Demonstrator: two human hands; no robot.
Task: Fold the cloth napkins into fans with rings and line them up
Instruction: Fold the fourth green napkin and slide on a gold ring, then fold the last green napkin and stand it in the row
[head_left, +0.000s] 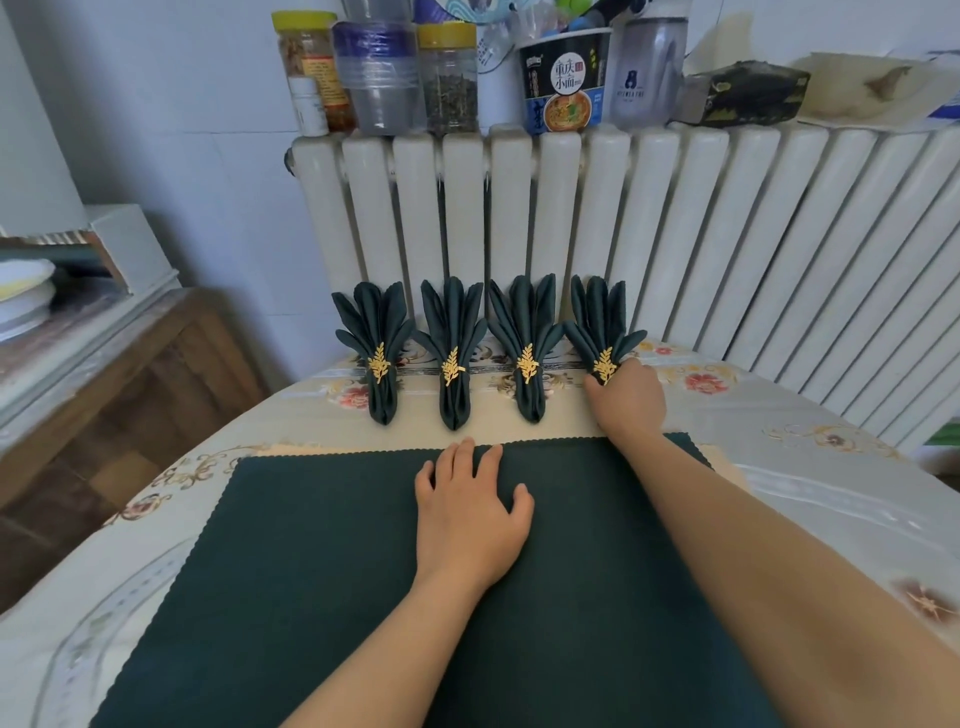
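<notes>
The right hand (628, 395) grips the fourth fan (600, 332) at its ring (605, 365), while the left hand (467, 514) rests flat, fingers relaxed, on the unfolded napkin (322, 571).

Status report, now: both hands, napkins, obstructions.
Left hand flat on unfolded napkin. Right hand gripping fourth fan. Three fans lined up. Nothing obstructing.

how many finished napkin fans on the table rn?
4, in a row against the radiator: far-left fan, second fan, third fan, and rightmost fan, which the right hand grips at its base. None looks hidden.
</notes>
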